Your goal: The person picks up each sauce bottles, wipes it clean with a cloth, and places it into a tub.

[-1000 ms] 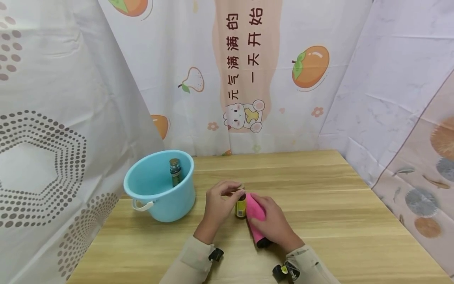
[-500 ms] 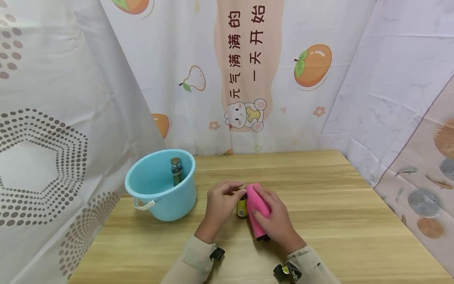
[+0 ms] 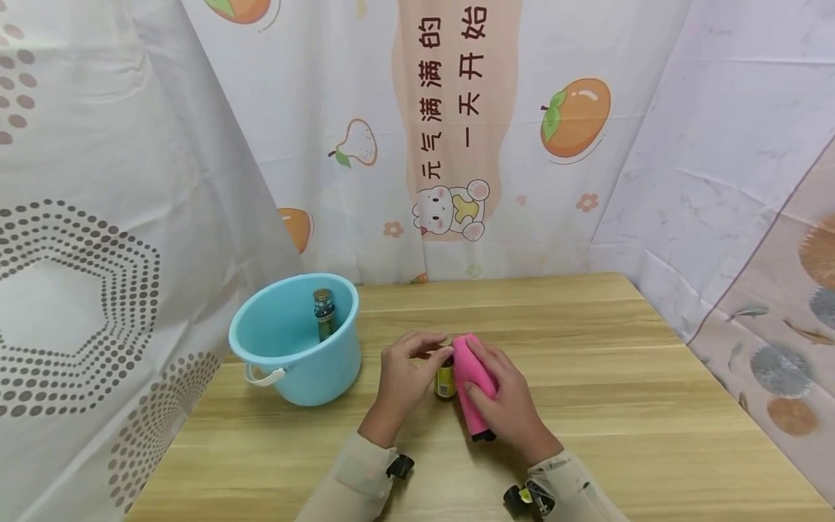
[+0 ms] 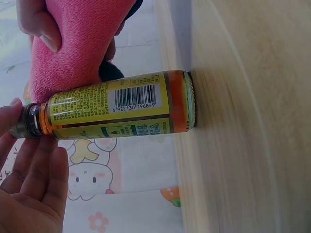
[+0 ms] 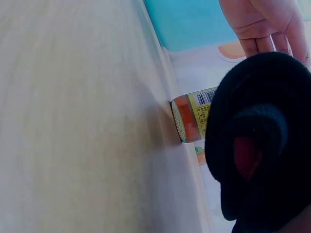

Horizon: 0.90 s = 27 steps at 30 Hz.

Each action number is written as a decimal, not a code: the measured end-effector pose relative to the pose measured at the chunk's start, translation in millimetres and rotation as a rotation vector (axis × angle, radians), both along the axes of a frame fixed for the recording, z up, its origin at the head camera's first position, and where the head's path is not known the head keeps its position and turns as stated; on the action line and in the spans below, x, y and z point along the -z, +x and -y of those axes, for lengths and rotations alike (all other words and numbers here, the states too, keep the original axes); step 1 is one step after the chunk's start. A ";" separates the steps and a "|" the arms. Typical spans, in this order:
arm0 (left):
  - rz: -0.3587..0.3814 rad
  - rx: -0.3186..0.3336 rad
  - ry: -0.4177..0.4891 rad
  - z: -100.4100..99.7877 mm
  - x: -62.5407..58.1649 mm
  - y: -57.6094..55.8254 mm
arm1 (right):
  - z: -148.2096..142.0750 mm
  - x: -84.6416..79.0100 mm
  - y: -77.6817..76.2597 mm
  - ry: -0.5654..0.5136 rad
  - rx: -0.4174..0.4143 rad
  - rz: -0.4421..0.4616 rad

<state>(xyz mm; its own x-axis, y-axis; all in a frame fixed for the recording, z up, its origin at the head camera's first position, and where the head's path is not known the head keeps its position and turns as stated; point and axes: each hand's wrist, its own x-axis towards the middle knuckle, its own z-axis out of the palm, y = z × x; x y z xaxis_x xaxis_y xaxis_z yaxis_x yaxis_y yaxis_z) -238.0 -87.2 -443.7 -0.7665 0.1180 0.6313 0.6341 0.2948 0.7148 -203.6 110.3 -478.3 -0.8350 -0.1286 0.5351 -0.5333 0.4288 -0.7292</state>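
Bottle [image 4: 109, 109] stands on the table [image 3: 620, 391]; the left hand [image 3: 406, 371] pinches its cap [image 4: 23, 125], the right hand [image 3: 512, 399] grips a pink cloth [image 3: 470, 366].

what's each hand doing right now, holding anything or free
Left hand: holding, pinching the yellow-labelled bottle by its cap.
Right hand: holding, gripping the rolled pink cloth beside the bottle.

The slim glass bottle [image 4: 114, 109] has a yellow label [image 4: 77, 104] with black and white stripes. The fuzzy pink cloth roll [image 4: 80, 56] has a black end [image 3: 483, 436]. The round light-blue plastic bucket [image 3: 322, 373] has a white handle [image 3: 277, 376]. Orange fruits [image 3: 575, 118] dot the white hanging cloth [image 3: 306, 65].
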 end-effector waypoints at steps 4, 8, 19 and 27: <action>-0.003 0.003 -0.001 -0.7 -1.1 0.5 | -0.9 -0.2 0.2 0.012 0.005 0.032; 0.001 0.004 0.001 -1.2 -1.0 0.3 | -1.4 -0.2 0.9 0.025 0.013 0.068; 0.007 -0.015 0.015 0.3 1.0 1.9 | 1.5 3.5 1.0 0.165 0.075 0.246; 0.031 -0.063 -0.027 -0.8 -0.6 3.0 | 0.3 6.0 0.2 0.242 0.087 0.273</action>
